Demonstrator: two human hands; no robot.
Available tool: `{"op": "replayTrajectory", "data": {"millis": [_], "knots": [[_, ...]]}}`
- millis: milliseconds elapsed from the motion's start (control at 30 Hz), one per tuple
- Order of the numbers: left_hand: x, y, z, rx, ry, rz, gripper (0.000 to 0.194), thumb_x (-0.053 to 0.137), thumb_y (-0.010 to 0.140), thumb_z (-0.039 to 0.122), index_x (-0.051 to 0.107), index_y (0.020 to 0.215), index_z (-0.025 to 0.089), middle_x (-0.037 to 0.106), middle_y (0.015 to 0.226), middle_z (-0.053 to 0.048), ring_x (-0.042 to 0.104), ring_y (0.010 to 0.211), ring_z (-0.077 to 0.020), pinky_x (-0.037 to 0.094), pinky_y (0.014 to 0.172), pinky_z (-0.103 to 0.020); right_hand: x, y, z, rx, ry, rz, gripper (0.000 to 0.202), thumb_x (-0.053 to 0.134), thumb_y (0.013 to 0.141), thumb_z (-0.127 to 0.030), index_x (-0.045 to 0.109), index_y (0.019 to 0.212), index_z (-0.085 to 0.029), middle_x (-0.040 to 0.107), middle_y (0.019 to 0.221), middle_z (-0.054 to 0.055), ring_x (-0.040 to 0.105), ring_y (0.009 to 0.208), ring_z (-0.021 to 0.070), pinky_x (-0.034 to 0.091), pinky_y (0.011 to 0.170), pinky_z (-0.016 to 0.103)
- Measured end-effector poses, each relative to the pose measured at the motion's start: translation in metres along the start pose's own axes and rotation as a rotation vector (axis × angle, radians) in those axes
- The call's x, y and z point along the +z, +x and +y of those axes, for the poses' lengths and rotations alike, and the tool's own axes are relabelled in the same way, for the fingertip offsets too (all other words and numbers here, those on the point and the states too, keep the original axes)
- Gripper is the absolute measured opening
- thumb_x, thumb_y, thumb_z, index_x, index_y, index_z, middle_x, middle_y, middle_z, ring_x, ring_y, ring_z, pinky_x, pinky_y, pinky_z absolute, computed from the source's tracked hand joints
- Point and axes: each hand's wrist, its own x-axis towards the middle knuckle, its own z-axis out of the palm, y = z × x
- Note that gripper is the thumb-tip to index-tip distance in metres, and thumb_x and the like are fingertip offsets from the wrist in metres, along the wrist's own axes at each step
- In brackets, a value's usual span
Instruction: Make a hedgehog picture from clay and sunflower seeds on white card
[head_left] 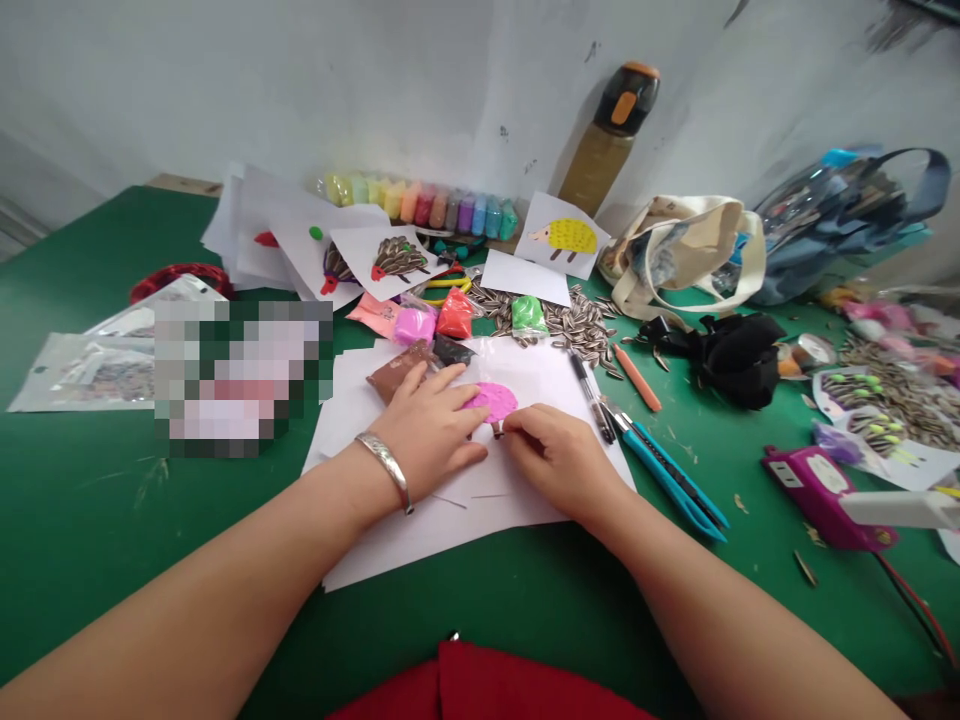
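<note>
My left hand (pixel 431 425) lies with fingers spread on a stack of white paper (pixel 375 555), its fingertips at the left edge of a flat pink clay shape (pixel 496 402). Just right of that shape, my right hand (pixel 555 455) has its fingers closed together, thumb and forefinger beside a small brown piece (pixel 497 430) under the pink clay. Whatever the right fingers hold is hidden. A bag of brown clay (pixel 396 372) sits partly beneath my left fingers, with a black clay packet (pixel 453 349) beside it.
Purple, red and green clay packets (pixel 529 314) and sunflower seeds (pixel 585 322) lie behind the paper. To the right are pens (pixel 592 395), a blue cutter (pixel 667 470), an orange stick (pixel 637 378) and a magenta device (pixel 817 490). Hedgehog pictures (pixel 570 238) and a bottle (pixel 607 140) stand farther back.
</note>
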Motion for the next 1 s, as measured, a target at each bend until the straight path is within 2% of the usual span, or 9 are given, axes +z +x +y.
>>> {"op": "replayTrajectory", "data": {"millis": [133,1000], "knots": [[0.0014,-0.0010,-0.0006,0.016,0.012,0.008,0.031,0.061,0.088,0.039,0.065,0.114,0.023,0.061,0.131,-0.008,0.036,0.137,-0.0367,0.024,0.109,-0.062,0.0008,-0.0002,0.0009,-0.006,0.029,0.042,0.014,0.051,0.089,-0.015,0.064,0.086,-0.019,0.067,0.085,0.004,0.062,0.078,0.0162,0.045,0.071,0.027],[0.0017,-0.0013,-0.0005,0.012,-0.016,0.031,0.031,0.063,0.087,0.036,0.065,0.114,0.022,0.062,0.128,-0.010,0.037,0.136,-0.0375,0.024,0.108,-0.064,0.0024,0.0014,0.0000,0.030,-0.006,0.051,0.013,0.051,0.087,-0.015,0.062,0.081,-0.019,0.066,0.080,0.003,0.059,0.075,0.0157,0.043,0.070,0.027]]}}
